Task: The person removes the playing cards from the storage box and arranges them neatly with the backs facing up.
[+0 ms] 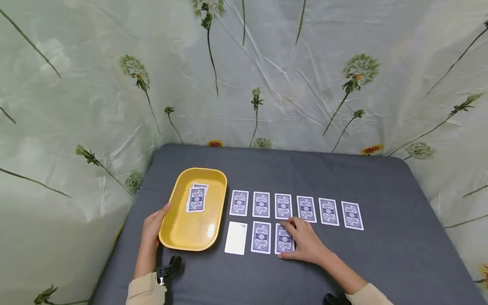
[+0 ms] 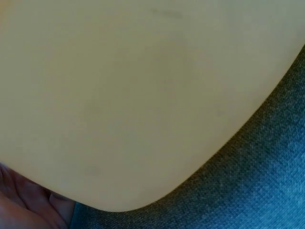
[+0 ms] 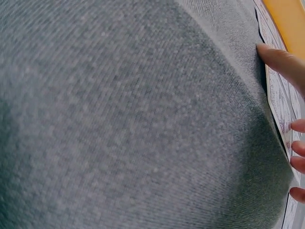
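Observation:
My left hand [image 1: 154, 224] grips the left side of a yellow tray [image 1: 187, 239], thumb at the rim. The tray's pale, blurred surface [image 2: 143, 105] fills most of the left wrist view, with part of the hand [image 2: 33, 202] below its edge. Inside the tray lie a few playing cards [image 1: 197, 200], patterned backs up. My right hand [image 1: 305, 242] spans a face-down playing card [image 1: 283, 242] in the front row, thumb at its near end and fingers at its far end. In the right wrist view the thumb [image 3: 281, 64] touches the card's edge.
Behind is a row of several face-down cards [image 1: 261, 205]. Left of the held card lie another face-down card [image 1: 261, 237] and a white-faced card [image 1: 236, 238]. Dark grey cloth [image 1: 389, 254] covers the table. A flower-print sheet [image 1: 297, 93] hangs behind and at the sides.

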`<state>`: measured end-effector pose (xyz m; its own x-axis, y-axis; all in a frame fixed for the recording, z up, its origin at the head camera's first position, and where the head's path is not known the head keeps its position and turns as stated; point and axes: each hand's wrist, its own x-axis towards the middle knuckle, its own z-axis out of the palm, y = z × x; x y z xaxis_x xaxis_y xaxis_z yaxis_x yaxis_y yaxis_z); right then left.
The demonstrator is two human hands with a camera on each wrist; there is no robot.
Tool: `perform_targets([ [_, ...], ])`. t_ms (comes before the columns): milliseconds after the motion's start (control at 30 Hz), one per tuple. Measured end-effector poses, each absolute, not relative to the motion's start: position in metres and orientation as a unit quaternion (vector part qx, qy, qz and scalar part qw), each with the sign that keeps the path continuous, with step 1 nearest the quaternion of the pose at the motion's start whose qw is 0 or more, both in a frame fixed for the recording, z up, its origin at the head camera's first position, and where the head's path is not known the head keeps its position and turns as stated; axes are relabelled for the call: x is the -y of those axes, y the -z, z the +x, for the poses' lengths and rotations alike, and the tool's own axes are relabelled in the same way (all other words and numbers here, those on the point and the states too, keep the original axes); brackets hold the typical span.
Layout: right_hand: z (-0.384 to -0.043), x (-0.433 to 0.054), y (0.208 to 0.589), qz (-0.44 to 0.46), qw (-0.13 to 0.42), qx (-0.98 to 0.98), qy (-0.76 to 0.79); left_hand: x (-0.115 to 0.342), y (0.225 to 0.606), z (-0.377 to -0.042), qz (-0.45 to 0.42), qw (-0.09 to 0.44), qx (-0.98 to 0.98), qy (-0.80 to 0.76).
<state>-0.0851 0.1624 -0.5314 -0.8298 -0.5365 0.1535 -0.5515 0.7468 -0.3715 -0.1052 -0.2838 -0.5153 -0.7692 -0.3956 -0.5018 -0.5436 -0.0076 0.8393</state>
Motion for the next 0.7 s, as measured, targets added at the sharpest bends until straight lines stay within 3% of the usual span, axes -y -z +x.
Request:
perform_targets([
  [333, -0.101, -0.158, 0.521, 0.270, 0.106, 0.933, -0.211, 0.284, 0.514, -0.104, -0.343, 0.049, -0.692, -0.634],
  [700, -0.122, -0.131, 0.510, 0.250, 0.125, 0.930, -0.237, 0.284, 0.513, -0.102, -0.333, 0.049, -0.686, -0.645],
])
